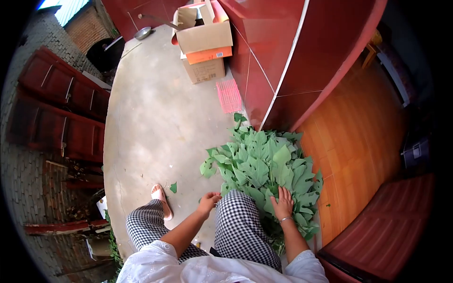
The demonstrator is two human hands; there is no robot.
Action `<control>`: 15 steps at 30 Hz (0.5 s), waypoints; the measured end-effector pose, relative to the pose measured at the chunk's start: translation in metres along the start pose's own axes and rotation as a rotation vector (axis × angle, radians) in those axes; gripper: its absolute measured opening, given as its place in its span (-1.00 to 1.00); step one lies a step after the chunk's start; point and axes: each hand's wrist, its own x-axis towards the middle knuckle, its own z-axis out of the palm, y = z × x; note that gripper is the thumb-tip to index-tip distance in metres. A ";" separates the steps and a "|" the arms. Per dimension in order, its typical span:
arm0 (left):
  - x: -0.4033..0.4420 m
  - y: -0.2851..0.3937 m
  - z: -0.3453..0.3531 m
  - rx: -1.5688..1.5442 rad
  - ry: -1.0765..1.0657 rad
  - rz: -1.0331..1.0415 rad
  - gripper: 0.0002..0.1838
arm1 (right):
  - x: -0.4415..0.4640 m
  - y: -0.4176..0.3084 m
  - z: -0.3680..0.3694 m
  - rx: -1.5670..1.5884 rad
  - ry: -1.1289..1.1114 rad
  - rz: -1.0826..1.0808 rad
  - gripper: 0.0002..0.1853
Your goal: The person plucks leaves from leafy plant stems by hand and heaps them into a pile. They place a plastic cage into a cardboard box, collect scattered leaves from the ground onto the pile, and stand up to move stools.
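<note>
A large heap of broad green leaves [257, 162] lies on the floor against the red tiled wall corner. On the heap's near right part rests my right hand [283, 203], fingers extended and slightly apart over the leaves, a bracelet at its wrist. My left hand [208, 202] is beside my checkered knee, left of the heap, with its fingers curled together; whatever they might hold is too small to make out. One loose leaf [173, 187] lies on the concrete near my sandalled foot.
Stacked cardboard boxes [203, 40] stand by the wall, with a pink basket [229, 95] nearer the heap. A metal bowl [142, 33] sits farther off. Wooden flooring [349, 137] is at right, dark red doors [61, 111] at left.
</note>
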 end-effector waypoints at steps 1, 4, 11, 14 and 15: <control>-0.005 0.008 -0.002 -0.018 0.037 0.056 -0.77 | 0.000 -0.001 -0.003 0.018 -0.007 0.000 -0.31; -0.033 0.043 -0.002 -0.105 0.103 0.197 -0.81 | -0.007 -0.005 -0.015 0.067 0.007 -0.036 -0.28; -0.080 0.101 -0.005 -0.092 0.079 0.385 -0.80 | -0.031 -0.002 -0.046 0.171 0.065 -0.154 -0.26; -0.105 0.126 0.010 -0.061 0.066 0.421 -0.78 | -0.045 -0.004 -0.059 0.162 0.079 -0.191 -0.30; -0.112 0.132 0.012 -0.036 0.050 0.440 -0.77 | -0.044 -0.006 -0.063 0.151 0.111 -0.226 -0.33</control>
